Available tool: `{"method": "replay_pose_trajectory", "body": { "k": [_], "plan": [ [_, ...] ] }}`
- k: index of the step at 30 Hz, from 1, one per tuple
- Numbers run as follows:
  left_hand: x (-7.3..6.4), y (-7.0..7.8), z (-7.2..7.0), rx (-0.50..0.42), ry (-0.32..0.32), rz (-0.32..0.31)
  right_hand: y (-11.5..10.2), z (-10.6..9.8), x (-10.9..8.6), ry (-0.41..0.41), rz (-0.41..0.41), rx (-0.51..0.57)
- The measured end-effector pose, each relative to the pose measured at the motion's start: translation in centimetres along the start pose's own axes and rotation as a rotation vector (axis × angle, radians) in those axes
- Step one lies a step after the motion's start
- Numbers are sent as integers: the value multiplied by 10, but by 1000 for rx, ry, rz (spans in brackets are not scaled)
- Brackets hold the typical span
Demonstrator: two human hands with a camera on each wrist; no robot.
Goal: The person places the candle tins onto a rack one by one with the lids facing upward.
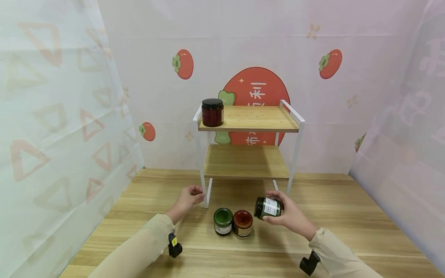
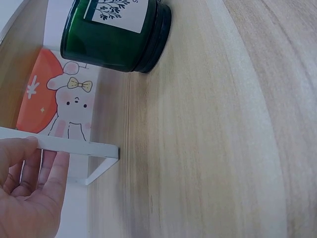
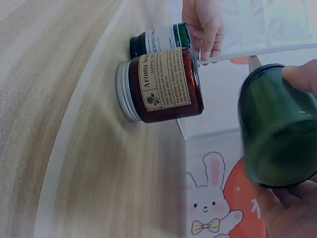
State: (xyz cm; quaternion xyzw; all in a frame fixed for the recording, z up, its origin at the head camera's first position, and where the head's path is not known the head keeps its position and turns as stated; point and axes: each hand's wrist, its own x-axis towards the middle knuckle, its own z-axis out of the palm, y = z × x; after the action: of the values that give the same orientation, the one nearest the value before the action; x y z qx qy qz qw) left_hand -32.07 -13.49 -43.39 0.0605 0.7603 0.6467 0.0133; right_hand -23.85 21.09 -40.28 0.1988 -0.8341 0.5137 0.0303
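My right hand grips a green glass candle jar tilted on its side, its black lid toward the left. In the right wrist view its glass base faces the camera. My left hand is at the front left leg of a small shelf rack, thumb and fingers holding the white bar. Between the hands, another green candle jar and an amber candle jar stand side by side on the table, upside down on their lids. The amber one has a silver lid.
A two-tier rack with white frame and wooden boards stands behind the jars. On its upper board, at the left, sits a dark red jar with a black lid. The wooden table is bordered by printed cloth walls.
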Motion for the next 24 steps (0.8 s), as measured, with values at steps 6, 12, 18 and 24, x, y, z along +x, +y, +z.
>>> {"method": "replay_pose_trajectory", "body": {
  "k": [6, 12, 18, 24],
  "plan": [
    [2, -6, -1, 6, 9, 2, 3, -2, 0, 11, -15, -76],
    [2, -6, 0, 19, 6, 3, 9, -1, -1, -7, -9, -70],
    [1, -5, 0, 11, 4, 9, 5, -2, 0, -11, -30, -12],
    [1, -5, 0, 17, 0, 9, 0, -5, 1, -5, -43, -8]
  ]
}}
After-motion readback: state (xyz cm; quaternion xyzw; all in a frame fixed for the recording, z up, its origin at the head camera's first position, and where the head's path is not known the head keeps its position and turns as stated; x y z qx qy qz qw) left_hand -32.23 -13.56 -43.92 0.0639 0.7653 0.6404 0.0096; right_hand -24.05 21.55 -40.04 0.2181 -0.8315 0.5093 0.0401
